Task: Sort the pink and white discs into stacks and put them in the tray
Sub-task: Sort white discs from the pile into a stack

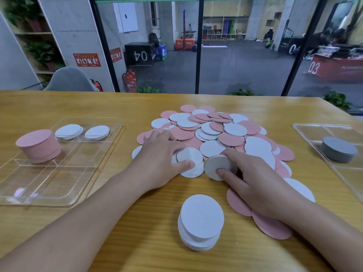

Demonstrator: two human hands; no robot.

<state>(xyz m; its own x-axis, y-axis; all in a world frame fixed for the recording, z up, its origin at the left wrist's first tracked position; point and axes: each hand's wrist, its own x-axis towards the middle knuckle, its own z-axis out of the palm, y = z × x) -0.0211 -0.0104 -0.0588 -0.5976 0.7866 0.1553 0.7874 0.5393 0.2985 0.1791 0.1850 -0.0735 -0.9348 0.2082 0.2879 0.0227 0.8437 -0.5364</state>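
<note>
A mixed heap of pink and white discs [220, 132] covers the middle of the table. My right hand [261, 185] grips a small stack of white discs [217, 163], tilted on edge, thumb on its face. My left hand [159, 161] lies over the heap's left side, thumb and fingers pinching a flat white disc [189, 157]. A white stack [201, 222] stands near the front edge. On the left, a clear tray [59, 193] holds a tall pink stack [38, 145] and two low white stacks [68, 131], [97, 132].
A second clear tray [334, 130] at the right edge holds a grey stack of discs [338, 149]. Loose pink discs [271, 226] lie under my right forearm. The table's far edge meets a glass wall. A grey chair [68, 79] stands behind the left side.
</note>
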